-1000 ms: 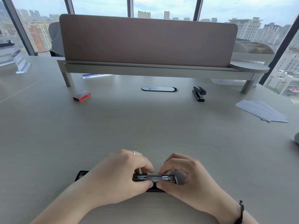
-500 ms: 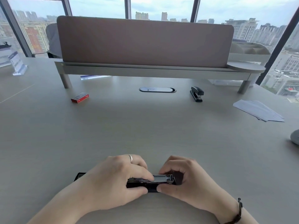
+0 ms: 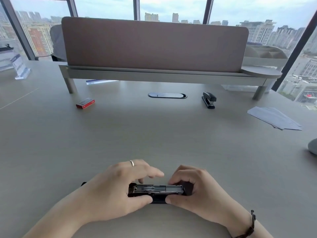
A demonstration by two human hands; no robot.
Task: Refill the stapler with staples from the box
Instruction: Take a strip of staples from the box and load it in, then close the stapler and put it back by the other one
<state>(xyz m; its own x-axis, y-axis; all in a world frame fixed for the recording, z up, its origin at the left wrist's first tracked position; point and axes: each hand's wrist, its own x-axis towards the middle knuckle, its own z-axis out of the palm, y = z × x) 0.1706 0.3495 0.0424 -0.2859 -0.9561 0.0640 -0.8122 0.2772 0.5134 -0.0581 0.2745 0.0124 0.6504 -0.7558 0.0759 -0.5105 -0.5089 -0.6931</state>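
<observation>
Since the earlier frames, the left hand (image 3: 118,191) has lifted its fingers off the stapler (image 3: 157,192): they were curled over the top and now splay out above it, while the thumb stays pressed to the near side. Lying flat on the desk (image 3: 154,134) near its front edge, the stapler has its metal staple channel facing up and exposed between the two hands. The right hand (image 3: 197,189) clamps the stapler's right end, fingers curled over the far side and thumb on the near side. A ring shows on the left hand and a dark bracelet (image 3: 250,227) on the right wrist.

Well apart, toward the far left of the desk, lies the red staple box (image 3: 85,103), closed as far as one can tell. A second black stapler (image 3: 209,99) sits far right of centre, near an oval cable port (image 3: 167,95). Loose papers (image 3: 274,118) lie at the right. A raised shelf with a brown screen (image 3: 154,47) runs across the back, before the windows.
</observation>
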